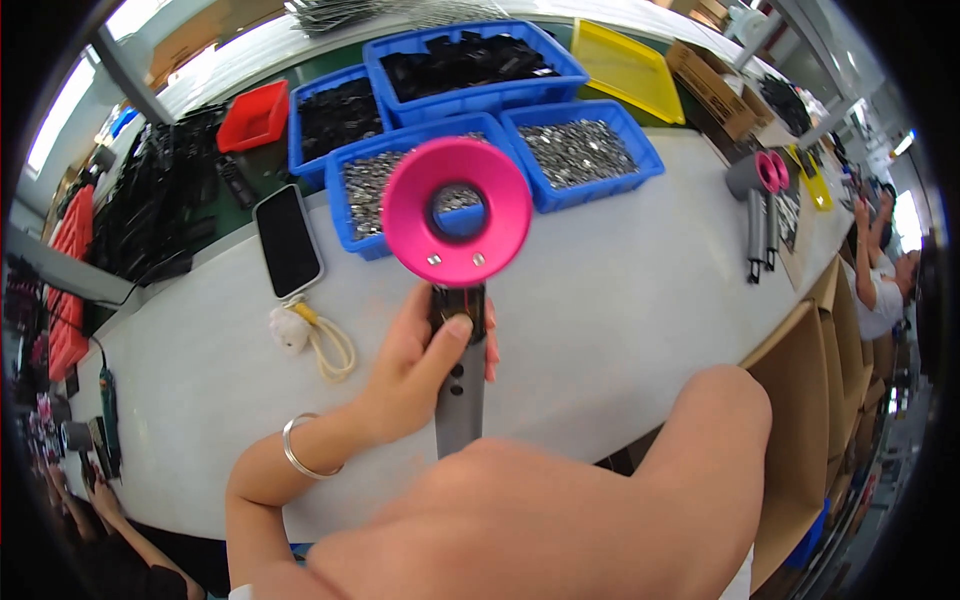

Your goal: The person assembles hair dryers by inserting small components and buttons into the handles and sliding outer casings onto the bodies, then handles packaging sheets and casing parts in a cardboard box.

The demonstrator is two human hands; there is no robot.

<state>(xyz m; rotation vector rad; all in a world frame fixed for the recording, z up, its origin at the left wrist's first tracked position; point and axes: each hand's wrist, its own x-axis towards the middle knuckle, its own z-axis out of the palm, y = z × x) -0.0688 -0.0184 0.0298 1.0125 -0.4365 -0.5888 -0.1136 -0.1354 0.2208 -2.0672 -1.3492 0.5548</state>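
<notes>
My left hand [408,375], with a silver bangle at its wrist, is closed round the grey handle of a hair dryer [458,212]. The dryer stands upright, its round bright pink head toward me and its thumb-side dark neck under my thumb. Two small shiny spots show low on the pink ring. My right hand [430,510] is close in the foreground, its arm bent across the lower picture. It is blurred, its fingers are hidden, and it covers the handle's lower end. Behind the dryer, blue bins [358,243] hold small silver metal pieces.
A phone [288,245] and a corded white charm [291,328] lie left. More blue bins [480,100] hold black parts; beside them are a red tray [252,118] and yellow tray [628,75]. Further dryers [752,178] lie right. Cardboard boxes [800,390] stand at the table's right edge. Co-workers sit on both sides.
</notes>
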